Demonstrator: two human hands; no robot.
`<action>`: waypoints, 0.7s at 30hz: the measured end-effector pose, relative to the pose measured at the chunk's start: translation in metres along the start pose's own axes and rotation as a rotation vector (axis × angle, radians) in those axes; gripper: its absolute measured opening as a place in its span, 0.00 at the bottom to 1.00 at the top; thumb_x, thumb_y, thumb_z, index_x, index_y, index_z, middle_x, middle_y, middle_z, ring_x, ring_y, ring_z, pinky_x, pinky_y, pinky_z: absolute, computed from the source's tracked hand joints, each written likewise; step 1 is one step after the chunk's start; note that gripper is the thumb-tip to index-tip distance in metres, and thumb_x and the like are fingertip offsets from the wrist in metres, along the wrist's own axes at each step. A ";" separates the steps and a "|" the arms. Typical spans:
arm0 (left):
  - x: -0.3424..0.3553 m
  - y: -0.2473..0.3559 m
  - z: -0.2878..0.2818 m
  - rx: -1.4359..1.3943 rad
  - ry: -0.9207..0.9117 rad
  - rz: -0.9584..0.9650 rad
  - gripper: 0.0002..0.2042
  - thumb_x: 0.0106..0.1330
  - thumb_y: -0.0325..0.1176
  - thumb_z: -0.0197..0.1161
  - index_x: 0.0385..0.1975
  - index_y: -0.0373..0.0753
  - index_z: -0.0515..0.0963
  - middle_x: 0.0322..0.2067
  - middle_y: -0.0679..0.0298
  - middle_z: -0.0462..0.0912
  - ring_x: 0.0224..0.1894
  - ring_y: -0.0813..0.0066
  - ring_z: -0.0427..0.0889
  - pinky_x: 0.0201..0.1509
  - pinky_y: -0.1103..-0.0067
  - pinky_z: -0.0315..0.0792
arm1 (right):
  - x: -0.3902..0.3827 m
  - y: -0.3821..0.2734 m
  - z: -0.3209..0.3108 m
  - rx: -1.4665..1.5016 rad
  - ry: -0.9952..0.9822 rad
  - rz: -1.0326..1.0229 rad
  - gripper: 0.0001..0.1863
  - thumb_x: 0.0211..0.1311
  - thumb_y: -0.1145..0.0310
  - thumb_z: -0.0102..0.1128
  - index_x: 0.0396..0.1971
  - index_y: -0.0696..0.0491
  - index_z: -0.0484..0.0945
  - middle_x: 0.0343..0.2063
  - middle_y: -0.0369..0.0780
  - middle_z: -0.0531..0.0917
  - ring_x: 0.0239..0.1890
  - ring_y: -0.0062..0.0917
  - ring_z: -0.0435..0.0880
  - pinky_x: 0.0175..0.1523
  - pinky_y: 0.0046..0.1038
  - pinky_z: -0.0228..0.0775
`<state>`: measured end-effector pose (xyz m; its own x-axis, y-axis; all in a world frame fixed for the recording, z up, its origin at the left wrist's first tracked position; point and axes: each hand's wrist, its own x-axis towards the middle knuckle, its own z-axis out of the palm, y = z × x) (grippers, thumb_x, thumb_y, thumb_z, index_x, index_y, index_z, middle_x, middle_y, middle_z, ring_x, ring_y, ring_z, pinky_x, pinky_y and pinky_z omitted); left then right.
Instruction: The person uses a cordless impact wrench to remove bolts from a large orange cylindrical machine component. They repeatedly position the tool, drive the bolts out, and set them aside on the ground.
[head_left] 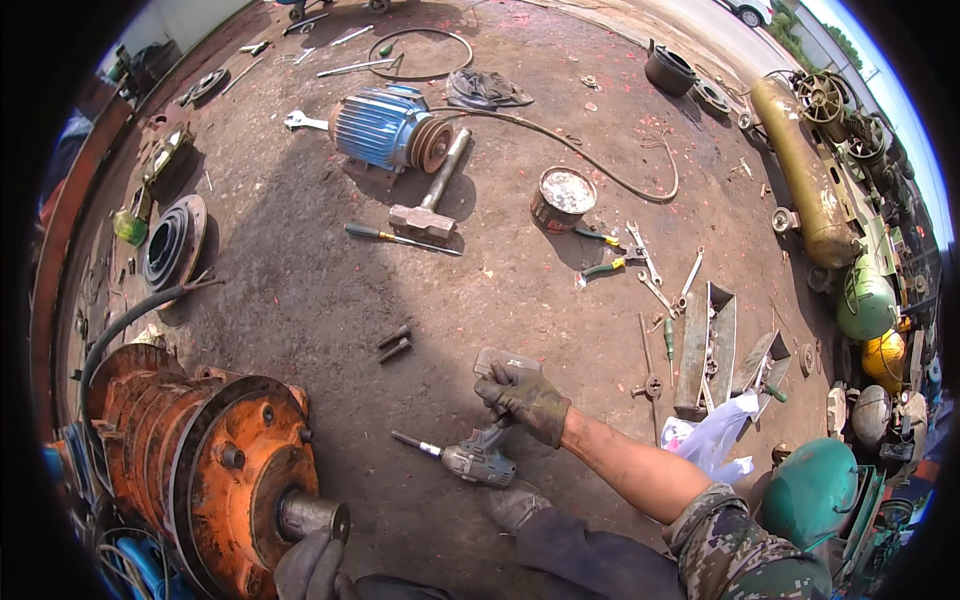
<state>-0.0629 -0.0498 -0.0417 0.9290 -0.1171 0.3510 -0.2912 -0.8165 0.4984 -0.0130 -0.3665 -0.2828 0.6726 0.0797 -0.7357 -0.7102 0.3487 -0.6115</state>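
My right hand (525, 402), in a worn olive work glove, is closed round the lower grip of a grey cordless impact wrench (480, 458). Its flat battery base (500, 362) sticks out beyond my fingers, and a long socket (415, 443) points left from its nose. At the lower left, my gloved left hand (312, 568) is bunched against the steel shaft (312, 515) of an orange, greasy ribbed machine (235, 460); the lower part of that hand is cut off by the picture's edge. Two dark bolts or pins (395, 343) lie on the ground ahead.
Ahead stand a blue electric motor (378, 128), a sledgehammer (425, 215), a screwdriver (400, 239) and a rusty can (563, 197). Pliers (610, 266), wrenches and a metal tool tray (706, 345) lie right. Tanks (812, 170) line the right side. My boot (515, 505) is below the wrench.
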 end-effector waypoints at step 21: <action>0.038 -0.100 -0.031 0.691 -0.045 -0.082 0.29 0.70 0.44 0.68 0.64 0.31 0.75 0.59 0.44 0.81 0.62 0.44 0.79 0.67 0.58 0.71 | 0.163 -0.035 -0.151 -0.971 0.528 -0.234 0.20 0.56 0.73 0.64 0.50 0.58 0.81 0.59 0.41 0.86 0.62 0.29 0.84 0.60 0.29 0.77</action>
<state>-0.0055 0.0446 -0.0532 0.9548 -0.0507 0.2929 -0.0215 -0.9946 -0.1020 0.0904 -0.5069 -0.4252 0.8021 -0.3768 -0.4633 -0.5936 -0.5887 -0.5488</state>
